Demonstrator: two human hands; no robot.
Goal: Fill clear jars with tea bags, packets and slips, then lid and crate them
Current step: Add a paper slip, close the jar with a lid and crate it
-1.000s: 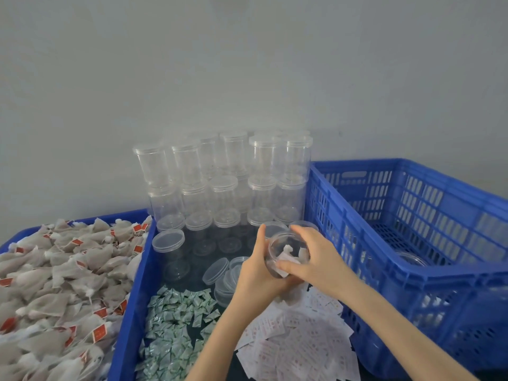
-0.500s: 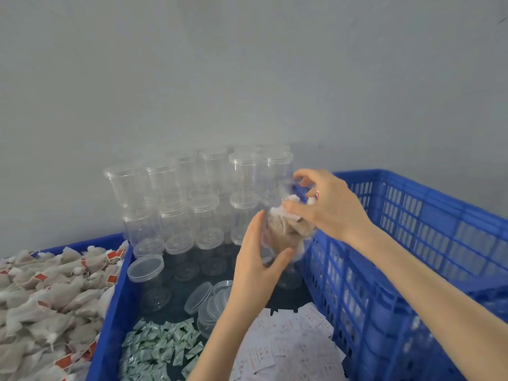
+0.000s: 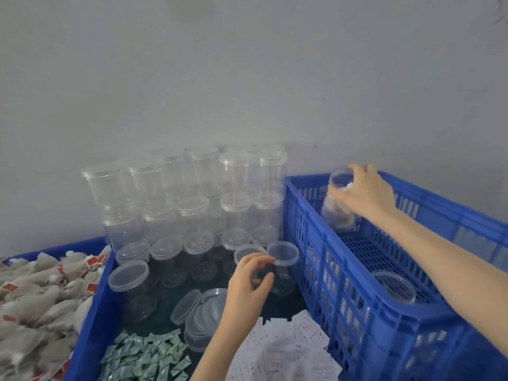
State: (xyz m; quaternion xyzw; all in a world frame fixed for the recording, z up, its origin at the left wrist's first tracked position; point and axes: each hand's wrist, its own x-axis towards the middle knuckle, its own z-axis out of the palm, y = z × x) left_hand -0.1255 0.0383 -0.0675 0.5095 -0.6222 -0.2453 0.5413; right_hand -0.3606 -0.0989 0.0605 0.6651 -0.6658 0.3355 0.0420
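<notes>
right hand (image 3: pixel 362 192): gripping the filled jar (image 3: pixel 339 207) from the top, fingers curled round the lid end, so the jar body hangs below and a bit left of the palm. It's tilted, not upright.

filled jar: brownish tea bags inside, something white up near the fingers. It's over the far end of the big crate (image 3: pixel 384 320), inside the rim line; can't tell if the bottom is touching the floor of the crate.

left hand (image 3: pixel 248 283): holding nothing, fingers loosely curled with thumb and forefinger a little apart. Fingertips are right at the edge of a loose lid (image 3: pixel 283 253); touching or just short of it, honestly can't tell.

loose lid: just up and right of the left fingertips, sitting on an open jar next to the crate wall.

second jar (image 3: pixel 394 287): lying in the crate well below the right hand, nearer me.

empty jars (image 3: pixel 192 204): lidded, stacked against the wall, beyond the left hand.

spare lids (image 3: pixel 198 309): small pile just left of the left wrist.

green packets (image 3: pixel 145 356): heap down-left of the left forearm.

slips (image 3: pixel 283 350): white paper pile under and right of that forearm.

tea bags (image 3: pixel 35 298): heaped in the blue bin (image 3: pixel 90 325) way off to the left.
</notes>
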